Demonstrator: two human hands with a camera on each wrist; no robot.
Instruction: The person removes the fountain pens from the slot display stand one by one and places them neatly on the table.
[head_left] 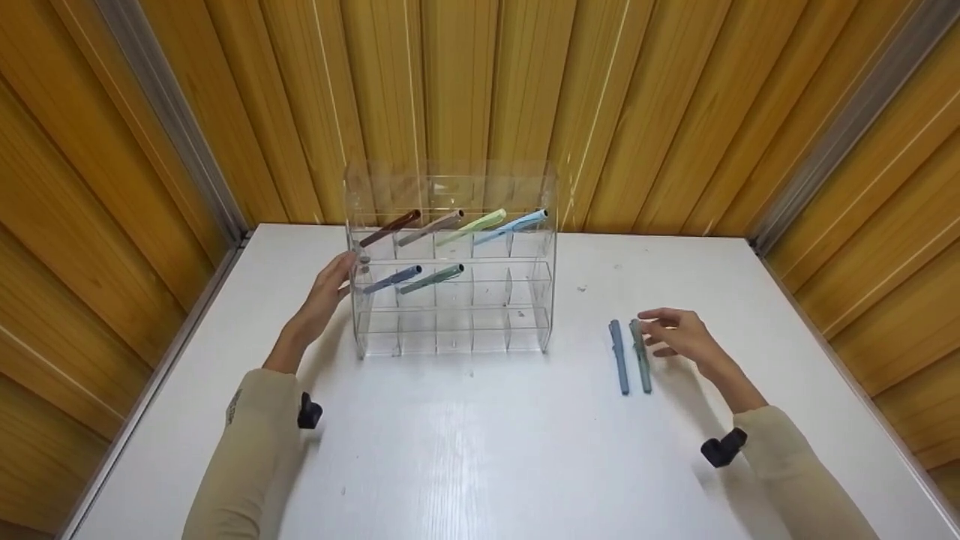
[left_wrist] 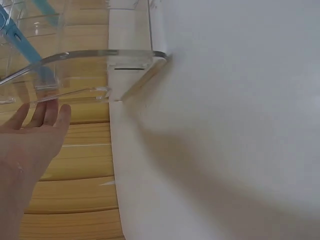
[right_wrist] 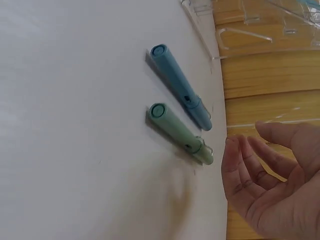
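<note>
A clear acrylic pen rack [head_left: 453,309] stands upright on the white table, its upper tier holding dark brown [head_left: 390,228], mauve [head_left: 431,228], pale green [head_left: 472,227] and light blue [head_left: 511,226] pens. A dark blue pen [head_left: 392,279] and a green pen [head_left: 433,278] lean in the tier below. My left hand [head_left: 319,296] rests its fingertips at the rack's left side panel, fingers extended. To the right, a blue pen [right_wrist: 177,80] and a grey-green pen [right_wrist: 177,130] lie side by side on the table. My right hand [head_left: 684,339] hovers beside the grey-green pen, fingers loosely bent and holding nothing.
Yellow wood-look panels [head_left: 457,82] close in the back and both sides of the table [head_left: 450,457]. Metal posts [head_left: 169,112] stand at the back corners. A small black camera [head_left: 724,448] sits on the right wrist, another [head_left: 309,411] on the left.
</note>
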